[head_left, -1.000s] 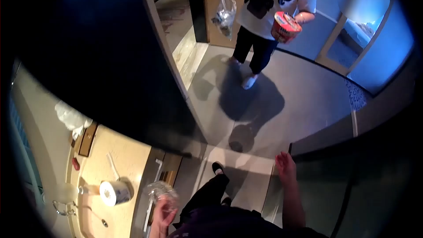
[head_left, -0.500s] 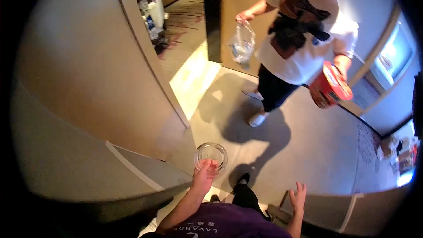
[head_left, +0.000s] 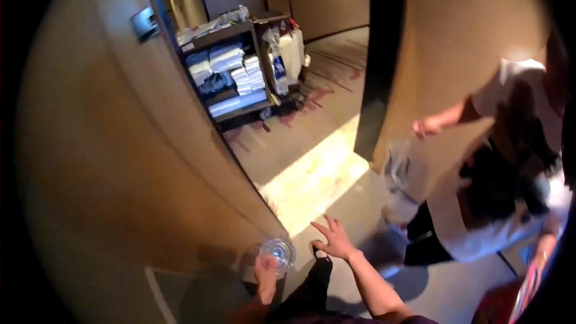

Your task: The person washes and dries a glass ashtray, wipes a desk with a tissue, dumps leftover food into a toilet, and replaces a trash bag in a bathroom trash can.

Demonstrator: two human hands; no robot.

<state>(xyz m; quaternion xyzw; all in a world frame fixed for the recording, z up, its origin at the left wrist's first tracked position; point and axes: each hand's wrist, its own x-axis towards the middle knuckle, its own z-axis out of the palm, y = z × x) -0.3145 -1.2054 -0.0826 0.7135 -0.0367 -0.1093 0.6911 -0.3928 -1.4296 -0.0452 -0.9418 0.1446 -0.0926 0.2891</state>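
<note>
A round clear glass ashtray [head_left: 279, 253] is held by its rim in my left hand [head_left: 266, 270], low beside the wooden door at the lower middle. My fingers close over its near edge. To the right of it, my right hand [head_left: 336, 239] reaches forward with its fingers spread and nothing in them. Beneath that hand one of my dark shoes shows on the floor, near the bright doorway threshold [head_left: 312, 186].
A housekeeping cart [head_left: 225, 72] with folded white linens stands in the corridor beyond the open wooden door [head_left: 138, 162]. Another person [head_left: 510, 162] on the right carries a plastic bag [head_left: 405, 171] and a red tub [head_left: 501, 297]. A dark door frame [head_left: 381, 60] borders the opening.
The view has turned left toward the doorway, bringing the cart into sight. The other person now appears farther right. My right hand has come forward near the ashtray, which stays in my left hand.
</note>
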